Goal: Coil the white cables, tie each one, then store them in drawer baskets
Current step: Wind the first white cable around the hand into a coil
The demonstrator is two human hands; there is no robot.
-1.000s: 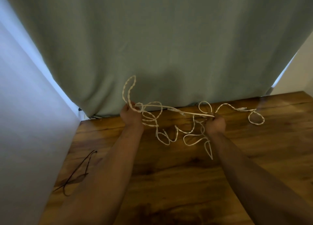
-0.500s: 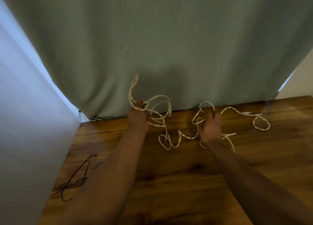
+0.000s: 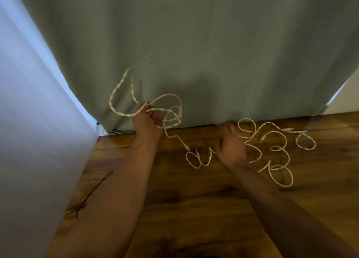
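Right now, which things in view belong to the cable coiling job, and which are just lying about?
For the job: white cable loops gripped by the left hand; loose white cable spread on the wooden table, around the right hand.
Just lying about: black cord near the table's left edge; green curtain behind.

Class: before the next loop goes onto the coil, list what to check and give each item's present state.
1. Left hand grips the gathered loops of the white cable: ok.
2. Right hand has hold of the cable on the table: cannot tell, blurred.
3. Cable on the table lies untangled: not ok, it crosses itself.
4. Coil tied: not ok.
5. Black cable lies apart from the white one: ok.
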